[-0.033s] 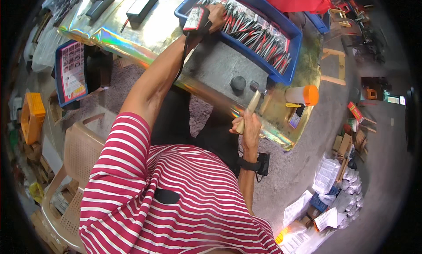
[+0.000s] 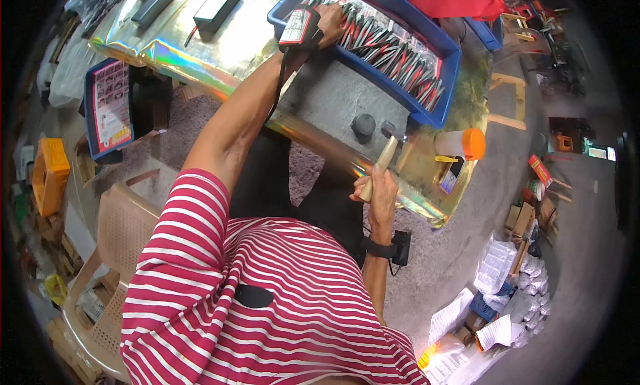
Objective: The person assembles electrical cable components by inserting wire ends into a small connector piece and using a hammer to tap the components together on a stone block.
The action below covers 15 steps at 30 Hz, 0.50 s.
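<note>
From where I stand, the left hand (image 2: 329,25) is over the near left end of the blue tray (image 2: 451,75), where the red and black tools (image 2: 393,58) lie in a crowded heap; its fingertips are hidden, so I cannot tell if it grips one. The right hand (image 2: 379,188) is closed around the wooden handle (image 2: 385,158), held slanting upward at the near edge of the table. If one tool is pulled quickly, I think its neighbours may catch and come along. The cable (image 2: 277,88) hanging from the left wrist could snag on the table edge, and a careless swing of the handle could knock the black round block (image 2: 363,124). Some room for moving is over the grey plate (image 2: 323,92), between left forearm and block; rightward, the orange-lidded jar (image 2: 460,145) stands near the tray's corner.
</note>
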### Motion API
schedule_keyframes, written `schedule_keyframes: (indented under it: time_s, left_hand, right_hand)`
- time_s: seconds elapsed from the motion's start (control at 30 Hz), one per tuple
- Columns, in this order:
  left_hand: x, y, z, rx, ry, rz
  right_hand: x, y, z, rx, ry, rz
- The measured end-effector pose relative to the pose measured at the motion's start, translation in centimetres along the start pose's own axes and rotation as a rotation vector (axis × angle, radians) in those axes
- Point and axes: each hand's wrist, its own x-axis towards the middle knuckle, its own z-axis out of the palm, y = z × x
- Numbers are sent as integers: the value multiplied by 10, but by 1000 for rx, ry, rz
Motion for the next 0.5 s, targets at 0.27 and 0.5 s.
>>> schedule_keyframes:
  time_s: [0.27,0.5]
  left_hand:
    - [-51,22,-64,-252,263,-183]
    - [-131,21,-74,-208,-254,-434]
  right_hand:
    - [2,5,-10,-63,-9,-34]
    - [2,5,-25,-100,186,-44]
